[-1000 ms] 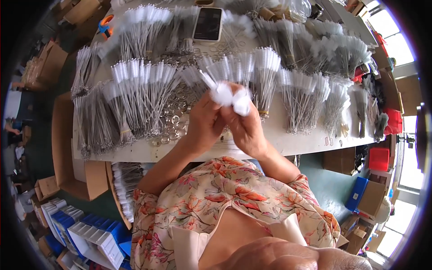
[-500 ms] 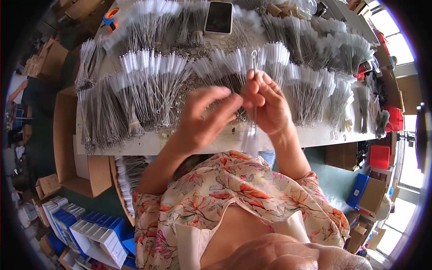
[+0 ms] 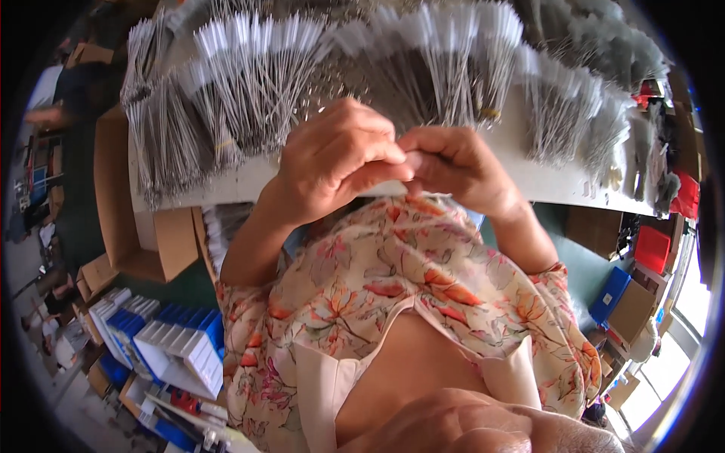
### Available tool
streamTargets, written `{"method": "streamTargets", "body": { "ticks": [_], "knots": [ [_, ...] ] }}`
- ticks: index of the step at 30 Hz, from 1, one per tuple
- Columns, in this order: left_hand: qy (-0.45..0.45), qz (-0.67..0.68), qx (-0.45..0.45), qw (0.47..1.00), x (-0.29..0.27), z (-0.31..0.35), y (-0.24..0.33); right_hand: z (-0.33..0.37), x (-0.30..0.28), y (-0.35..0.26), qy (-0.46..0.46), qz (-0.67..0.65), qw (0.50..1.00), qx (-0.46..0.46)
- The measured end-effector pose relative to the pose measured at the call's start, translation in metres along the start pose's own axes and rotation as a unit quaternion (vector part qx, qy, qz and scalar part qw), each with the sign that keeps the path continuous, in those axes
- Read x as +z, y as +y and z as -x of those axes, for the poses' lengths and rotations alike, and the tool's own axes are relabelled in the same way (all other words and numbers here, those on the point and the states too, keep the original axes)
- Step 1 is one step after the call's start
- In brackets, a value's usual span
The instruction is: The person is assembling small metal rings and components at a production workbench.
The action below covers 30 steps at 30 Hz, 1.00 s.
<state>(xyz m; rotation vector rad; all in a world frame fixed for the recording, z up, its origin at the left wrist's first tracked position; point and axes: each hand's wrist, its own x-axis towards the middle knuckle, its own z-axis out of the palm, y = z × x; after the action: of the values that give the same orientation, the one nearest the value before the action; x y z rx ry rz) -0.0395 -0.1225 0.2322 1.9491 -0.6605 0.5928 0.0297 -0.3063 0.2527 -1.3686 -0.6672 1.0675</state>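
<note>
My left hand (image 3: 336, 162) and my right hand (image 3: 468, 170) meet fingertip to fingertip above my lap, just off the table's near edge. Both are closed in a pinch. Half a second ago the right fingers held a thin wire brush with a looped end; they are still closed, but that brush is hidden or blurred now. What the left fingertips grip, if anything, I cannot make out. Beyond the hands, a bundle of wire brushes (image 3: 445, 68) with white bristles lies on the table, beside another bundle (image 3: 249, 83) to the left.
The white table (image 3: 559, 189) carries several more brush bundles, with small metal rings (image 3: 325, 87) scattered between them. On the left stands an open cardboard box (image 3: 124, 204), with white and blue bins (image 3: 177, 347) below it. A red bin (image 3: 652, 249) is at the right.
My left hand has closed from spread fingers and come against the right. The right hand has turned, and its upright brush no longer shows. The view has tilted nearer to my body.
</note>
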Motion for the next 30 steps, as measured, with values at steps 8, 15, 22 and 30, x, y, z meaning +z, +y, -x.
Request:
{"method": "streamTargets", "body": {
  "ticks": [8, 15, 22, 30],
  "knots": [
    [0.149, -0.097, -0.182, 0.967, 0.010, 0.053, -0.026, 0.049, -0.051, 0.035, 0.077, 0.348, 0.934, 0.036],
    [0.021, -0.248, -0.435, 0.865, 0.018, 0.122, -0.028, 0.092, -0.067, 0.110, 0.247, 0.542, 0.801, 0.065],
    [0.105, -0.019, -0.499, 0.860, 0.022, 0.114, -0.025, 0.002, 0.011, 0.082, 0.124, 0.334, 0.922, -0.152],
    [0.111, 0.190, -0.345, 0.912, -0.015, 0.065, -0.014, -0.028, 0.024, 0.082, 0.099, 0.309, 0.932, -0.159]
  ]
}}
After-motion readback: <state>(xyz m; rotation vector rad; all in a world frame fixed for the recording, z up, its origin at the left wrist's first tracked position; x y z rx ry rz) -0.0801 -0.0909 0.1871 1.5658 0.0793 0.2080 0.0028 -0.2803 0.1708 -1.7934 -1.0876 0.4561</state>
